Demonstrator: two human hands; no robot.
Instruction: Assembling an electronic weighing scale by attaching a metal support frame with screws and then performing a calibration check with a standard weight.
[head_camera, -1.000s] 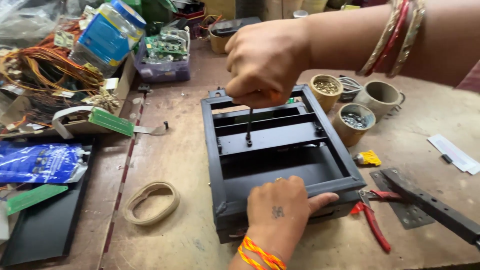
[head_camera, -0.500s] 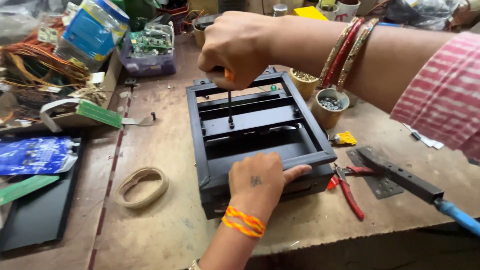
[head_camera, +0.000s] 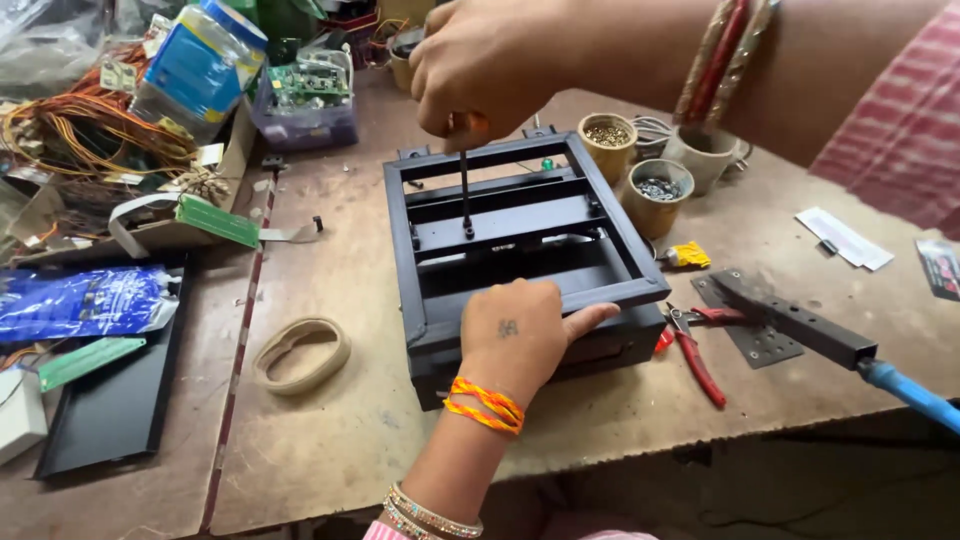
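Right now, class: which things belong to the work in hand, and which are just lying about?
In use: left hand, right hand, screwdriver, black frame.
Lying about: red pliers, tape ring, screw cups, blue packet, circuit boards.

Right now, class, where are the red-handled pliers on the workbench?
In the head view, the red-handled pliers lie on the workbench right of the black frame, beside a perforated metal plate.

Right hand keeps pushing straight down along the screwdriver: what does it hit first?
Likely the black metal frame: the right hand holds the screwdriver upright, tip already at the frame's middle crossbar. Exact contact depth is unclear.
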